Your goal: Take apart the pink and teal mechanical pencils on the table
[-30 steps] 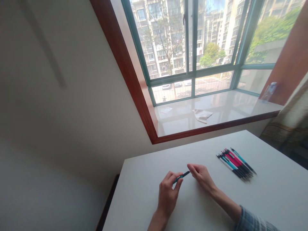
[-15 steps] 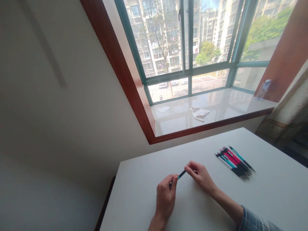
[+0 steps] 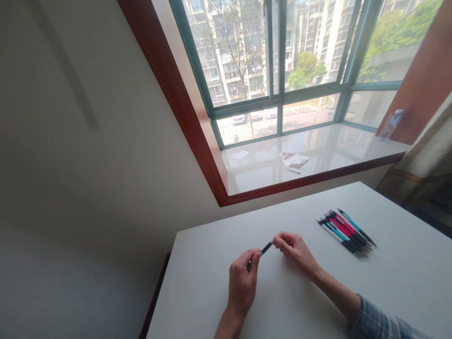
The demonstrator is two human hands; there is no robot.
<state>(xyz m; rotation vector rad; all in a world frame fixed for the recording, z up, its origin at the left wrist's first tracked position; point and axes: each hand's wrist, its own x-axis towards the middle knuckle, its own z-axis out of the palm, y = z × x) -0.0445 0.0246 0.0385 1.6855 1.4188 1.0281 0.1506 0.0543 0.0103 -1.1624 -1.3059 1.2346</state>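
A teal and black pen [image 3: 265, 247] is held between both hands just above the white table [image 3: 406, 282]. My left hand [image 3: 242, 285] pinches its lower end with curled fingers. My right hand [image 3: 296, 252] pinches the upper end at its fingertips. A row of several pens [image 3: 348, 233], pink, teal and black, lies on the table to the right of my right hand.
Behind the table runs a glossy window sill [image 3: 328, 160] with a red-brown wooden edge. A crumpled white cloth [image 3: 294, 161] and a small paper [image 3: 240, 154] lie on it, and a clear plastic bottle [image 3: 388, 126] stands at its right end. A bare wall is to the left.
My hands have drawn closer together along the pen, so less of it shows between them. The view has tilted slightly; the row of pens has not moved.
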